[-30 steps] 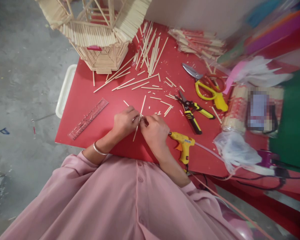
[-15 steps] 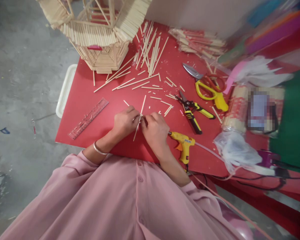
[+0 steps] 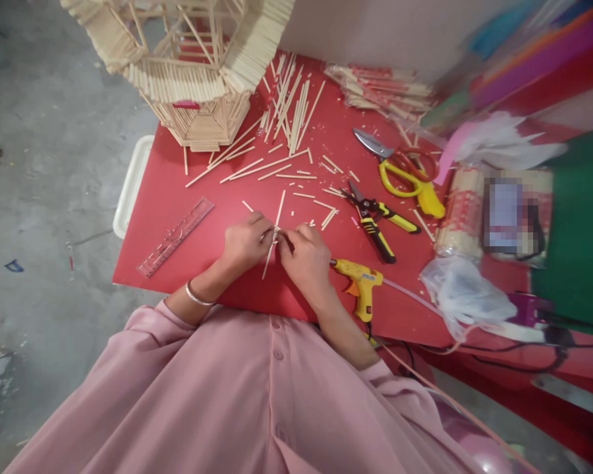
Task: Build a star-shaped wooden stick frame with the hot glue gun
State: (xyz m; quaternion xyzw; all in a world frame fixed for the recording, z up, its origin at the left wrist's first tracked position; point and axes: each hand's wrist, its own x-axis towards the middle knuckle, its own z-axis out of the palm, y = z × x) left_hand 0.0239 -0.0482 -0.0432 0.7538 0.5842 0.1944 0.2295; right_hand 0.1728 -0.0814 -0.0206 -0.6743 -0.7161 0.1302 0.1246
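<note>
My left hand [image 3: 246, 242] and my right hand [image 3: 304, 258] meet over the red table [image 3: 188, 263], both pinched on a thin wooden stick [image 3: 277, 217] that runs between them from upper right to lower left. A silver bangle [image 3: 196, 295] circles my left wrist. Just right of my right hand lies a yellow glue gun [image 3: 360, 286]. Loose wooden sticks [image 3: 286, 112] are scattered beyond my hands. A tall stick-built model [image 3: 192, 66] stands at the table's far left corner.
A clear ruler [image 3: 175, 237] lies left of my hands. Black-and-yellow cutters [image 3: 375, 220], yellow-handled shears [image 3: 400, 172], a bundle of wrapped sticks [image 3: 380, 85], a stick roll [image 3: 462, 210] and plastic bags [image 3: 462, 293] fill the right side. A white tray [image 3: 131, 181] sticks out left.
My hands keep the same pinch on the stick. The view has shifted slightly, so the table contents sit a little lower and more to the left.
</note>
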